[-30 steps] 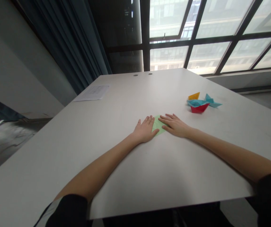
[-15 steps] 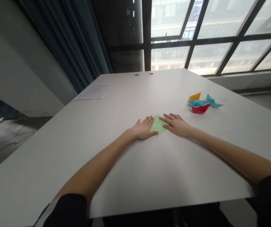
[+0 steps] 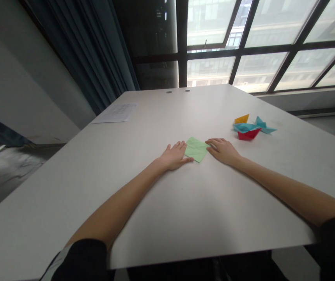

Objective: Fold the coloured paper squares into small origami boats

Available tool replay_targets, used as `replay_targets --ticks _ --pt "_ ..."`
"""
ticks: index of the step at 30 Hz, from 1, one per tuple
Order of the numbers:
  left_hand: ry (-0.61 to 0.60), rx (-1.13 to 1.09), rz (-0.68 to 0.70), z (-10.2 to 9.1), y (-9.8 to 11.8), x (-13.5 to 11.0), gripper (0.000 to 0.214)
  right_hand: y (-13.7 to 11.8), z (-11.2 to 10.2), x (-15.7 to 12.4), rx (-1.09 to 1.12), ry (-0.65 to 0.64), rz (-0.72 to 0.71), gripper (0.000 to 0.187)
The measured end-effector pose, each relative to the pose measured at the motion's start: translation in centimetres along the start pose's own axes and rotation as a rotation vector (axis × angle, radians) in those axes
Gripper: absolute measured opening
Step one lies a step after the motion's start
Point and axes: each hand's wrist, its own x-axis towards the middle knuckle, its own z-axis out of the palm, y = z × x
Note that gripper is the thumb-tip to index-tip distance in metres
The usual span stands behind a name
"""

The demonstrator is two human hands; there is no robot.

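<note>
Looks like thin matt paper at the square (image 3: 197,149), lightly creased. Reads as folded paper, also matt, in the boats (image 3: 245,127). Shows a smooth, faintly glossy finish across the table (image 3: 167,210). Appears plain, dull paper at the sheet (image 3: 116,113). Suggests soft matt cloth in curtain (image 3: 100,50) and sleeves (image 3: 85,259); smooth glass in the window (image 3: 210,23).
</note>
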Motion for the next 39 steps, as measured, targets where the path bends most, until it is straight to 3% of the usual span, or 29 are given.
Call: replay_targets --ticks 5,8,18,25,33,39 --pt "0.272 -0.008 -0.065 1.0 0.1 0.5 0.055 -0.1 -0.1 0.0 0.048 0.045 0.013 0.029" --pt "0.344 -0.024 -0.082 1.3 0.0 0.6 0.053 -0.1 -0.1 0.0 0.067 0.055 0.012 0.028" --pt "0.439 -0.240 -0.082 1.7 -1.5 1.2 0.039 0.5 0.4 0.4 0.184 0.076 0.052 0.025" --pt "0.526 -0.308 -0.070 1.5 -1.5 1.0 0.030 1.0 0.5 0.4 0.281 0.063 -0.043 0.019" --pt "0.486 -0.173 -0.135 0.8 -0.5 0.4 0.027 -0.3 -0.3 0.0 0.200 0.108 -0.086 0.022" --pt "0.465 -0.021 -0.018 0.6 1.3 0.1 0.026 -1.5 -0.4 -0.4 0.140 0.105 -0.197 0.025"
